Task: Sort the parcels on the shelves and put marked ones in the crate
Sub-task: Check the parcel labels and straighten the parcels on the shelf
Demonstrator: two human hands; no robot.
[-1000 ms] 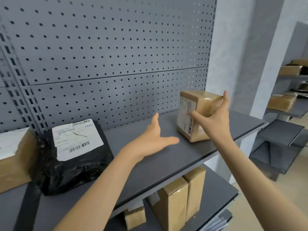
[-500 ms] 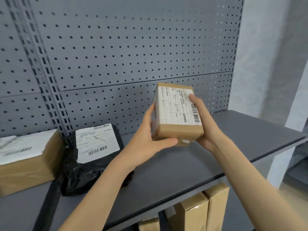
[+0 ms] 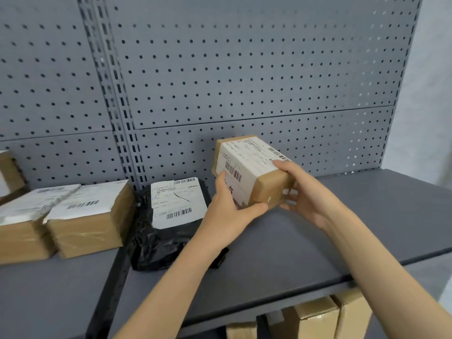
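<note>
I hold a small brown cardboard parcel [image 3: 254, 172] with a white barcode label just above the grey shelf [image 3: 281, 245]. It is tilted, label facing up and toward me. My left hand [image 3: 230, 211] grips its near left side, thumb under the front edge. My right hand [image 3: 308, 194] clasps its right end, thumb on the label. A black plastic mailer [image 3: 168, 228] with a white label, crossed by a pen stroke, lies on the shelf left of my left hand. No crate is in view.
Two brown boxes [image 3: 85, 221] with white labels sit side by side at the left of the shelf. Upright cardboard boxes [image 3: 325, 316] stand on the shelf below. A grey pegboard wall [image 3: 244, 81] backs the shelf.
Both hands took the parcel from the shelf's right part, lifted it and turned it. It now sits lower and more tilted than half a second ago. My view swung left.
</note>
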